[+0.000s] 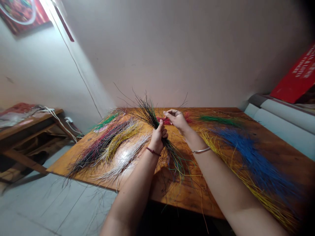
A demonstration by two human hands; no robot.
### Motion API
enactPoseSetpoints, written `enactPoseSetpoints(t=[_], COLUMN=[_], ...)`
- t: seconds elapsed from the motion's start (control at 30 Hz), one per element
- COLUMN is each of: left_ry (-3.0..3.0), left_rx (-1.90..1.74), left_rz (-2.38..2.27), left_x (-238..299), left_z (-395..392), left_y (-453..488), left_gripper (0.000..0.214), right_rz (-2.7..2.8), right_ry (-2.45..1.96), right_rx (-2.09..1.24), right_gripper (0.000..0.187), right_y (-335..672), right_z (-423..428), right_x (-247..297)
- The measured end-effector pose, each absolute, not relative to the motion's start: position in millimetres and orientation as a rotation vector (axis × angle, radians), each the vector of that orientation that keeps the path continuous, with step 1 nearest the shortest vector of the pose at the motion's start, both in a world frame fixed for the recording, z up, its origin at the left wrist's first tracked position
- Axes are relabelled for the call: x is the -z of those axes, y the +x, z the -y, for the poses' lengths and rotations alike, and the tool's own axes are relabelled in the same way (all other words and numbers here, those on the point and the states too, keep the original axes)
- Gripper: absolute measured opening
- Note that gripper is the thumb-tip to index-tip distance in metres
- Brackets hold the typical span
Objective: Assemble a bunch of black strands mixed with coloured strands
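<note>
My left hand [159,134] is closed in a fist round a bundle of thin dark and green straws [147,113], which fans upward above the fist and trails down below it toward the table edge. Just to its right, my right hand [176,118] hovers with fingers pinched together near the bundle and some red straws [167,120]; what the pinch holds is too fine to make out. A red cord is on my left wrist, a silver bangle on my right. Both hands are above the wooden table [192,193].
Piles of dyed straws lie on the table: blue [251,160], yellow [123,137], white [128,157], dark red and black [98,149], green [219,120]. A low wooden bench [27,126] with cables stands left. A red sign [297,75] leans at the right.
</note>
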State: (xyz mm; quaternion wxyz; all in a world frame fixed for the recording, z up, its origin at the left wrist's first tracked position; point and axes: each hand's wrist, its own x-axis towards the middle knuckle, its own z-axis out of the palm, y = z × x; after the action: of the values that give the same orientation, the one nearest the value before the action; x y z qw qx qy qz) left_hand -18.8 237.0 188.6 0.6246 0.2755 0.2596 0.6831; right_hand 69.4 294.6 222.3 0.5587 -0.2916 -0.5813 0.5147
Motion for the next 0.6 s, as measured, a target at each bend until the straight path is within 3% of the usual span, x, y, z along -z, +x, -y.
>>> enactPoseSetpoints(t=[0.6], left_ry=[0.678], left_rx=[-1.582], left_rz=[-0.624], left_x=[-189.2], left_z=[-235.2], left_y=[-16.4], left_gripper=[0.049], right_rz=[1.423], right_ry=[-0.724], right_rx=[-1.196], right_gripper=[0.017], right_y=[66.4], right_z=[-288.3], right_x=[-228.3])
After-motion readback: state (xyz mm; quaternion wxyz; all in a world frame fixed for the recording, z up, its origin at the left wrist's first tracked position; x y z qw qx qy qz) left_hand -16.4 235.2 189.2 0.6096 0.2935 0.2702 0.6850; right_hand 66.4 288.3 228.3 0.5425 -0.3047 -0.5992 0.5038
